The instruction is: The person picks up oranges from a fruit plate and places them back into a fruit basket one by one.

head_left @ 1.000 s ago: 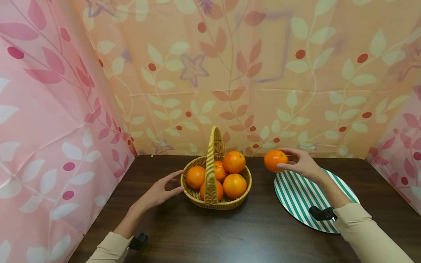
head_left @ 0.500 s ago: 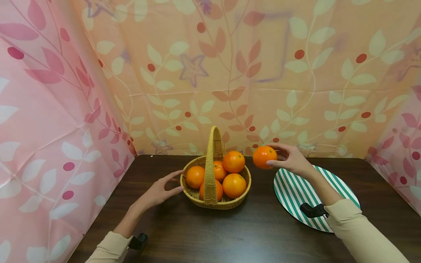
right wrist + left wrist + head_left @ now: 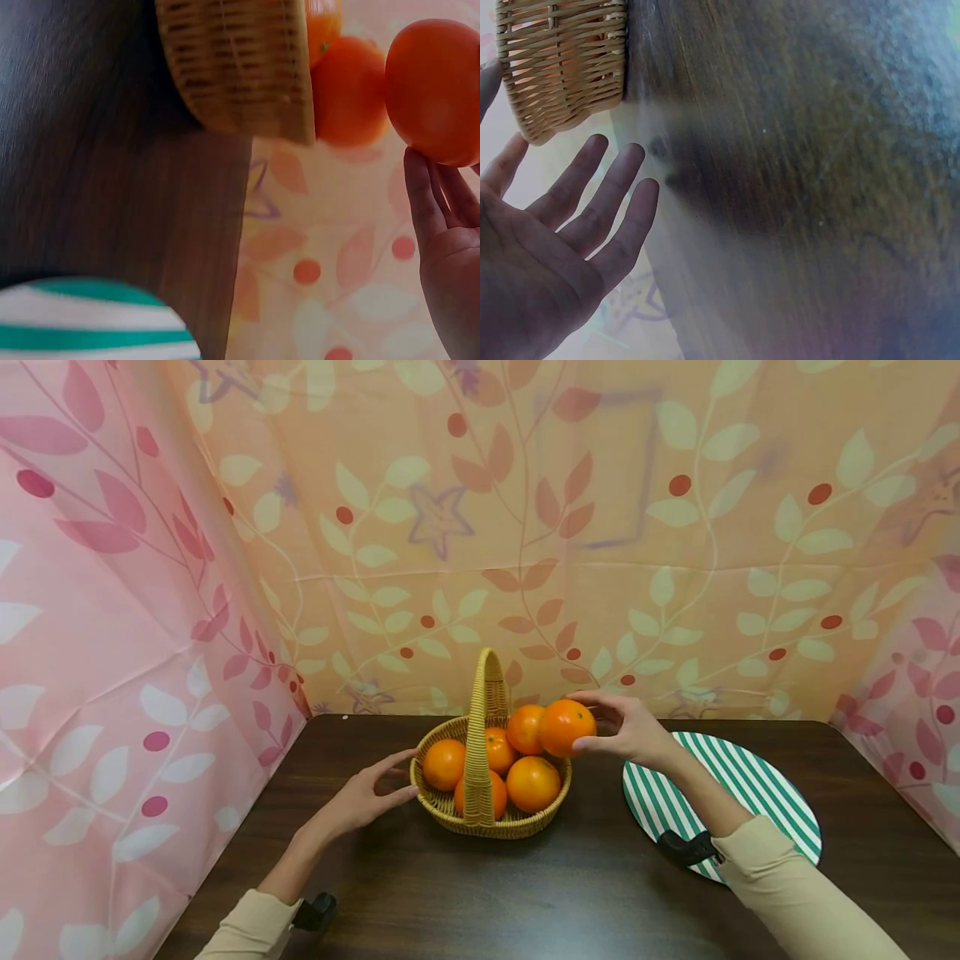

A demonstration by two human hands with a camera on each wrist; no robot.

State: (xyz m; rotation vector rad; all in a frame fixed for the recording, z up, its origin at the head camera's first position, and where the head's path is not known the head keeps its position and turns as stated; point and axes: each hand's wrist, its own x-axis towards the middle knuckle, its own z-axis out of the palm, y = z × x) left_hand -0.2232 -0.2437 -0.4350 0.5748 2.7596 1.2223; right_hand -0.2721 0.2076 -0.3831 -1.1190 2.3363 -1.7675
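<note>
A yellow wicker basket (image 3: 491, 831) with a tall arched handle stands on the table and holds several oranges (image 3: 533, 784). In my right hand (image 3: 633, 731), between thumb and fingers, is another orange (image 3: 567, 727), raised over the basket's right rim. In the right wrist view this held orange (image 3: 435, 90) appears beside the oranges in the basket. On the other side, my left hand (image 3: 365, 795) has its fingers spread, with fingertips at the basket's left rim. The left wrist view shows those fingers (image 3: 611, 206) extended near the woven wall (image 3: 566, 67).
A round mat (image 3: 750, 793) with green and white stripes lies on the right of the dark wooden table (image 3: 525, 902), partly under my right forearm. Patterned cloth (image 3: 450, 527) hangs behind the table and at both sides.
My right hand has carried its orange leftward, from above the striped mat's edge to over the basket's right side. The left hand and the basket have stayed in place.
</note>
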